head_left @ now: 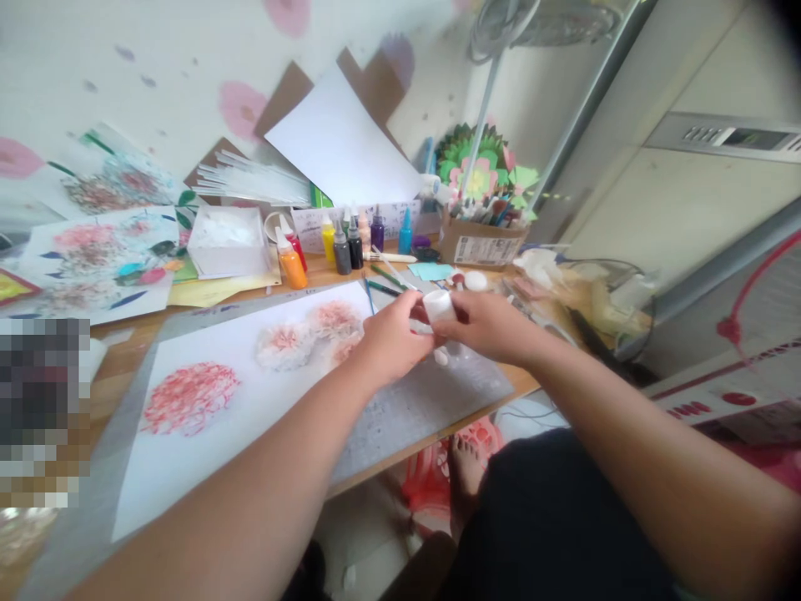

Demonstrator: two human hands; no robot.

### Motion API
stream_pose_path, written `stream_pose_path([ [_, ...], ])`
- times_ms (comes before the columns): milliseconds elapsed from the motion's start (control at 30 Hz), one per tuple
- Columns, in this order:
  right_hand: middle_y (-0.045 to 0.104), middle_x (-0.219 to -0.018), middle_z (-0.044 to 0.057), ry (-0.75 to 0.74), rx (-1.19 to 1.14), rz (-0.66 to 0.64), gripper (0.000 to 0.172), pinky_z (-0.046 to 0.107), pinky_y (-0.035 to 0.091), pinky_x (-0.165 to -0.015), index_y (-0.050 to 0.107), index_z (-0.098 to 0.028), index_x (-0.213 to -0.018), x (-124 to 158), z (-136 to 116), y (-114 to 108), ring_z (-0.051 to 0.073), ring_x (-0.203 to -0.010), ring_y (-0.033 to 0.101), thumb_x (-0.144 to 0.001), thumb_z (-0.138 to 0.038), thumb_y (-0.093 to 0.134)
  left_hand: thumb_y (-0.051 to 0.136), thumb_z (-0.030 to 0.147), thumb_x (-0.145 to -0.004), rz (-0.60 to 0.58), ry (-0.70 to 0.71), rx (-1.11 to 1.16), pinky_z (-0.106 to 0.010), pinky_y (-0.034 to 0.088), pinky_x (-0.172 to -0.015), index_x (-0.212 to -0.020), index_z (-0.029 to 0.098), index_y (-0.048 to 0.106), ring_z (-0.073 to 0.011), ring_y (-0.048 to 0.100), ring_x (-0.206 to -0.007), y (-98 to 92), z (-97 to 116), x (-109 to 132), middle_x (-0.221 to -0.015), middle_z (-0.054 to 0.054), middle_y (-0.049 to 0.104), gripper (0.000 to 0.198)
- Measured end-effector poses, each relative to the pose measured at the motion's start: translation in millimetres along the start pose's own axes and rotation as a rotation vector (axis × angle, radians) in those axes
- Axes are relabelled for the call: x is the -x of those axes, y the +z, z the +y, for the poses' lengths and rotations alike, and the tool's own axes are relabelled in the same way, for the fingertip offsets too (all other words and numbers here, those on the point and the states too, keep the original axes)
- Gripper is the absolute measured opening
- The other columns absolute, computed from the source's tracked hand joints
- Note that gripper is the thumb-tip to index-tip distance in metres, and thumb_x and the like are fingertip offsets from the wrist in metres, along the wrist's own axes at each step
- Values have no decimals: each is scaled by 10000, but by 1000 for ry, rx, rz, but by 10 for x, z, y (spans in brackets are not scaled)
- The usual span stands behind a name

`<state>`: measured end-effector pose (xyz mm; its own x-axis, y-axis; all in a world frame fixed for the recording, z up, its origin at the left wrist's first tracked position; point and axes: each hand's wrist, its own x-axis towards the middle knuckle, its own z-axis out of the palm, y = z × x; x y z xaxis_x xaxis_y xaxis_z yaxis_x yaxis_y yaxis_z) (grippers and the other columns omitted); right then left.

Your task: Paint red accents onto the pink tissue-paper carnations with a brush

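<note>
Head view. I see a small white container (440,309) held up between both hands, over the right part of the grey mat (463,384). Left hand (397,338): thumb and fingers bent into a narrow curve around its near-left side. Right hand (479,321): fingers curled in against the opposite side. Neither grip is spread wide; the container is the only thing I can see in them. Exact finger contact is partly hidden. Top face reads plain white; cannot tell whether it is capped, nor what is inside.

Risks, my judgement:
1. Spill. If the container is uncapped and fluid, a tilt or a sudden twist could send drops onto the white sheet (168,476) just beside it, marking the red petal cluster (191,398) or the pale flowers (284,344).
2. Slip. Smooth-looking walls; uneven pressure from the two hands could shoot it down onto the mat.
3. Smear. The left forearm passes low above the sheet; dropping it could drag the work, if wet.
</note>
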<state>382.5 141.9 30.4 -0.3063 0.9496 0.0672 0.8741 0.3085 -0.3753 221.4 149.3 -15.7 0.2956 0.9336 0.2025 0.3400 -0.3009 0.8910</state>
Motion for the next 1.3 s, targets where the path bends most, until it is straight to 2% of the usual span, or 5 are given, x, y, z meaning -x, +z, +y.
stream_pose_path([
  [133, 568, -599, 4, -27, 4, -124, 197, 255, 271, -520, 578, -177, -622, -178, -95, -126, 133, -575, 485, -731, -340, 600, 727, 194, -656, 2, 53, 153, -326, 469, -709, -1302, 303, 393, -195, 595, -783, -23, -55, -12, -899, -15, 618, 735],
  [333, 615, -581, -5, -59, -135, -174, 222, 226, 357, -502, 670, -168, -685, -345, -181, -403, 101, -528, 517, -790, -344, 587, 769, 232, -650, 24, -4, 497, -272, 486, -636, -1046, 247, 517, -159, 597, -723, -131, -78, -70, -838, 3, 606, 469],
  [500, 690, -1008, 102, 19, -228, 84, 422, 232, 500, -668, 560, -139, -1187, -176, 276, -513, 103, -765, 638, -978, -279, 221, 779, 324, -659, 58, -86, 835, -243, 495, -609, -827, 209, 425, -100, 574, -585, -196, 13, -36, -691, 52, 563, 409],
  [1000, 555, -1202, 84, 192, 197, 116, 286, 428, 478, -872, 563, -180, -1140, -157, 1177, -70, 204, -1031, 563, -892, -320, 534, 685, 270, -765, 90, -199, 1217, -202, 466, -545, -952, 130, 590, -90, 527, -538, -195, 35, -53, -746, -77, 640, 252],
  [1300, 674, -966, 80, 114, -261, 344, 236, 354, 513, -785, 642, -161, -993, 4, 758, -230, 181, -858, 631, -840, -330, 580, 670, 344, -787, -77, -154, 1173, -220, 435, -545, -1013, 142, 613, -87, 494, -540, -162, 20, -2, -757, -58, 611, 309],
])
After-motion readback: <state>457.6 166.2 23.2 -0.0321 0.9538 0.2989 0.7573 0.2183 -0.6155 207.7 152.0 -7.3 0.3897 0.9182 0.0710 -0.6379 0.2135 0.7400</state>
